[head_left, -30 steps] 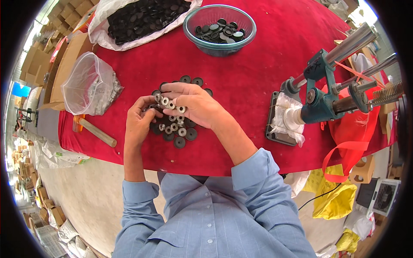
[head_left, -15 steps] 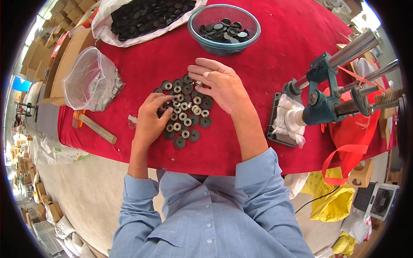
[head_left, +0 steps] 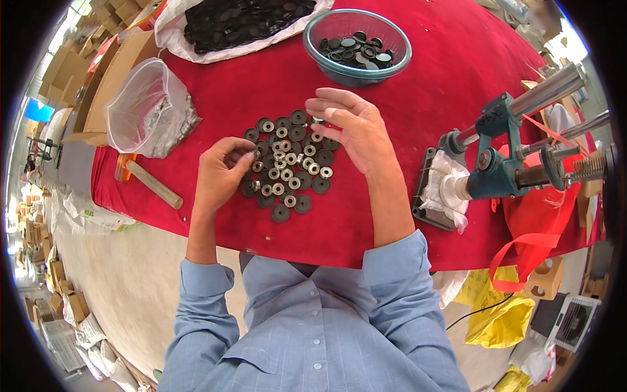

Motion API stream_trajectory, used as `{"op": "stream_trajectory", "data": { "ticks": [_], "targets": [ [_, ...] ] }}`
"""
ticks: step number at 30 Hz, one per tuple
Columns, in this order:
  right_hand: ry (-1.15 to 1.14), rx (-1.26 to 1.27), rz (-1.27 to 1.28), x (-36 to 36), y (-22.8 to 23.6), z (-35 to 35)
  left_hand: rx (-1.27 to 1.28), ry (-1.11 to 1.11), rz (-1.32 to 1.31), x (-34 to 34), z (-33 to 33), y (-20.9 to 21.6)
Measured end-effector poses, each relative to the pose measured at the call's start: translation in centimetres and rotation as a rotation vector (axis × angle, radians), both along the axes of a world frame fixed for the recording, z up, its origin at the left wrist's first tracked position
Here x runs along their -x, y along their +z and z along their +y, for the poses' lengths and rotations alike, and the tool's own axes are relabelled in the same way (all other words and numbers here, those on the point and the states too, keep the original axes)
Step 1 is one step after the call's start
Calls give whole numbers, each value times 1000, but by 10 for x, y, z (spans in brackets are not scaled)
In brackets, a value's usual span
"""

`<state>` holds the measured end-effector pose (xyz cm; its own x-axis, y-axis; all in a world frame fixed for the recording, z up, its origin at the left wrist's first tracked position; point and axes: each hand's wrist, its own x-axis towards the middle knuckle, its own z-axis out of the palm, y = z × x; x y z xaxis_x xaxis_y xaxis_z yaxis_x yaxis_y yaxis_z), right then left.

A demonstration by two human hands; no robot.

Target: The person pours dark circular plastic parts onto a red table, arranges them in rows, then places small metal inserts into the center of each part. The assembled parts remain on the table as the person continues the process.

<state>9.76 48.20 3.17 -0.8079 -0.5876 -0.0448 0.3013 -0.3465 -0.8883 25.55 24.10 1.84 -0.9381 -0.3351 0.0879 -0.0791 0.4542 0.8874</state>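
Black discs with metal rings point(head_left: 287, 163) sit clustered mid-table point(head_left: 215, 98), well clear of the near edge, red cloth open all round. Left hand point(head_left: 219, 173) pinches one small piece at the cluster's left side. Right hand point(head_left: 356, 130), fingers spread and holding nothing, has lifted off toward the glass bowl point(head_left: 357, 46) since a moment ago.

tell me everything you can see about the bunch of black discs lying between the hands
The discs are small, round, flat and black, looking like rubber or plastic. Most carry a shiny metal ring at the centre; a few at the near edge look plain. They lie flat in a loose, closely packed patch on the red cloth. The left hand pinches at the patch's left edge, and the right hand has its fingertips over the far right edge.
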Motion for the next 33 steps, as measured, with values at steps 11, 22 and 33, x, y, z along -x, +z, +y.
{"op": "stream_trajectory", "data": {
  "ticks": [11,22,33],
  "targets": [
    [-49,-32,-24,1,-4,0,-155,-141,12,36,28,15],
    [-79,-76,-20,5,-10,2,300,-245,-1,30,30,5],
    [-80,-109,-7,4,-11,1,289,-17,34,44,5,11]
  ]
}}
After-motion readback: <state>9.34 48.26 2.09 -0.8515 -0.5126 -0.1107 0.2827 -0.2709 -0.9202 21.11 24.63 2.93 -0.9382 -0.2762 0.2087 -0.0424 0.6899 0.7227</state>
